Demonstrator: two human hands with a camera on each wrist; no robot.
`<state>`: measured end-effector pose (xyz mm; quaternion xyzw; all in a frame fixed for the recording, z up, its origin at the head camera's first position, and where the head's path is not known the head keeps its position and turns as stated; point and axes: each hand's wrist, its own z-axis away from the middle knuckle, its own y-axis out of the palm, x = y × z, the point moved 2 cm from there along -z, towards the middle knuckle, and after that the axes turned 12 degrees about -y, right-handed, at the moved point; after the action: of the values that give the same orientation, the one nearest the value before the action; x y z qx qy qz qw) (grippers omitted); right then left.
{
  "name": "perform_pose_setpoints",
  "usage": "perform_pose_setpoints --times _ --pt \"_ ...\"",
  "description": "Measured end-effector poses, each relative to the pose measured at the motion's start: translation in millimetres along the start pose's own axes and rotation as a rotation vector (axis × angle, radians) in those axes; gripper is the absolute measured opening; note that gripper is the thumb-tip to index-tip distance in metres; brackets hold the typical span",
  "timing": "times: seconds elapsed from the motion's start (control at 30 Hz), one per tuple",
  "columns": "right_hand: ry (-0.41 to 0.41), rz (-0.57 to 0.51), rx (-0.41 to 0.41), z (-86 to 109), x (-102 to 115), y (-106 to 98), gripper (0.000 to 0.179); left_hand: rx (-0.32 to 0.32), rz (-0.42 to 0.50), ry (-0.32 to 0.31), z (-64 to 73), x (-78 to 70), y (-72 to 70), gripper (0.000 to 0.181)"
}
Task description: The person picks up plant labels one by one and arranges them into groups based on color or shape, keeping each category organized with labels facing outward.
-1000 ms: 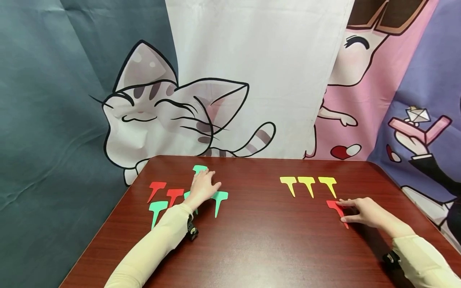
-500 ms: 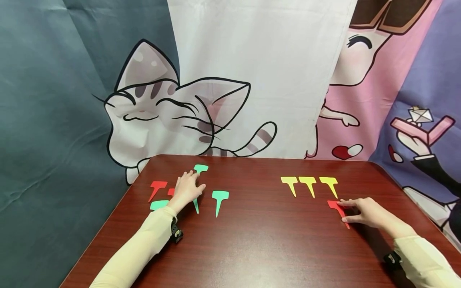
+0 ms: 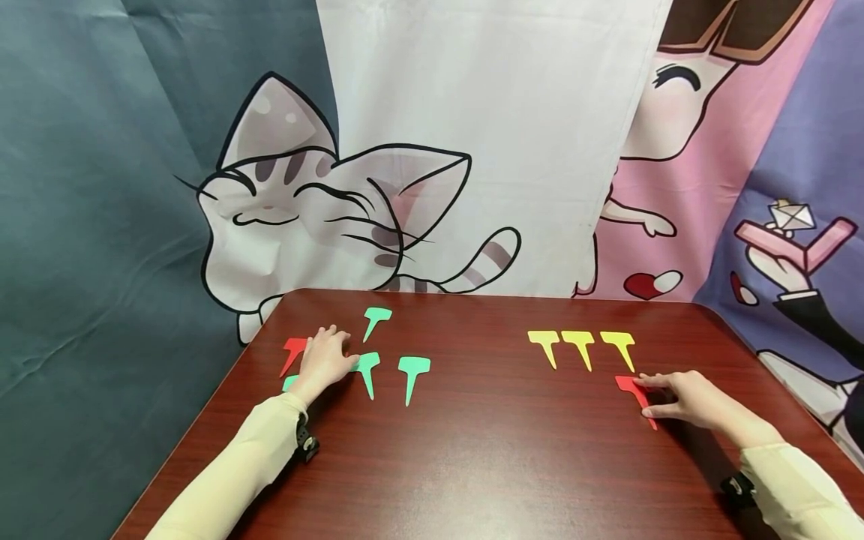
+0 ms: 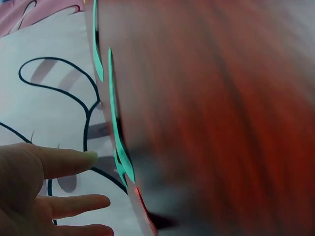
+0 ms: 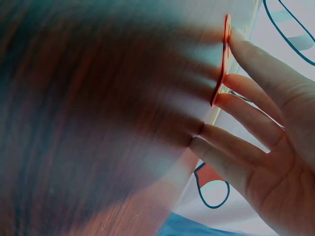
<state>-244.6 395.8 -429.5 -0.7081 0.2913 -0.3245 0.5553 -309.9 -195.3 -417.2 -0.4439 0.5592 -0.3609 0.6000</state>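
Observation:
Over the left part of the table, my left hand (image 3: 326, 360) is held with spread fingers, gripping nothing. Just left of it lies a red T-shaped plant label (image 3: 295, 346); the second red one seen before is hidden beneath the hand. A green plant label (image 3: 367, 361) sits at the thumb, and another (image 3: 289, 382) is mostly covered by the wrist. In the left wrist view the fingers (image 4: 74, 204) are extended beside the green labels. On the right, the fingertips of my right hand (image 3: 691, 401) rest on a red plant label (image 3: 628, 385), fingers nearly straight in the right wrist view.
Three yellow plant labels (image 3: 577, 337) lie in a row at the back right. Further green labels lie at the back (image 3: 378, 313) and left of centre, one green label (image 3: 415, 364) upright in line. A cartoon-printed curtain (image 3: 499, 150) hangs behind the brown table (image 3: 486, 435).
My left hand has moved left, away from the back green label and over the red ones, uncovering the green labels at its right. My right hand stays on its red label.

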Motion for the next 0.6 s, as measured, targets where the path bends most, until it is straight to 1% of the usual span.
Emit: perform_pose_setpoints --times 0.2,0.37,0.47,0.6 --pt "-0.025 0.034 -0.014 -1.2 0.9 -0.6 0.062 -0.017 -0.021 -0.019 1.9 16.2 -6.3 0.046" --pt "-0.038 0.051 -0.029 -0.9 1.1 -1.6 0.061 -0.001 -0.051 -0.051 0.7 25.5 -7.4 0.044" --pt "-0.032 0.042 -0.021 -0.8 0.9 -0.9 0.061 0.007 -0.065 -0.07 1.6 30.1 -7.9 0.039" --pt "-0.022 0.03 -0.01 -1.0 0.6 -0.2 0.062 0.032 -0.092 -0.095 2.6 33.2 -9.9 0.028"
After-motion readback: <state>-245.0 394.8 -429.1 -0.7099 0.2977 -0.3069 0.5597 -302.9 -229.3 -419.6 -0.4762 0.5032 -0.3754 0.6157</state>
